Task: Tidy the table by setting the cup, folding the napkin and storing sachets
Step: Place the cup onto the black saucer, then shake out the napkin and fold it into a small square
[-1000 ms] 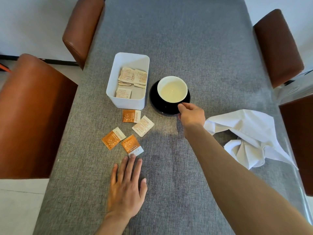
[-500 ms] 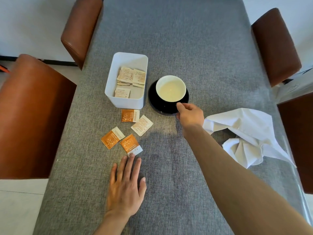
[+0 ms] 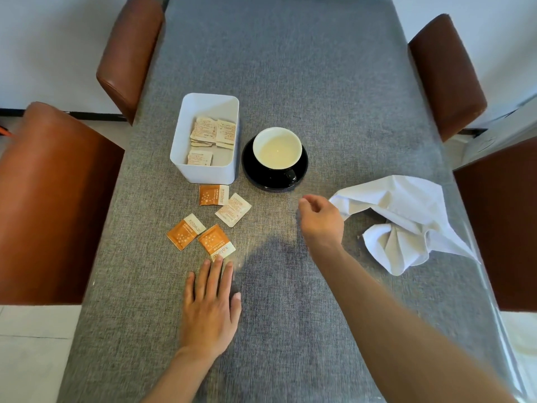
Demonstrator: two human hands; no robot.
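A black cup [image 3: 277,151] with a pale inside stands on a black saucer [image 3: 302,174], its handle facing me. My right hand [image 3: 319,221] hovers just in front of the saucer, loosely curled and holding nothing. A crumpled white napkin [image 3: 406,222] lies to its right. Several sachets, orange and white, lie loose on the cloth: one orange sachet [image 3: 213,194], a white sachet [image 3: 233,210], and two more orange sachets [image 3: 186,231], [image 3: 216,241]. My left hand [image 3: 210,306] rests flat, fingertips touching the nearest sachet. A white box [image 3: 203,170] holds several white sachets.
The grey cloth-covered table [image 3: 290,68] stretches away from me. Brown leather chairs stand at the left [image 3: 52,205], far left [image 3: 130,53], far right [image 3: 444,74] and right [image 3: 499,222] sides.
My right hand has let go of the cup's handle and pulled back toward me and slightly right. The left hand has stayed flat on the table.
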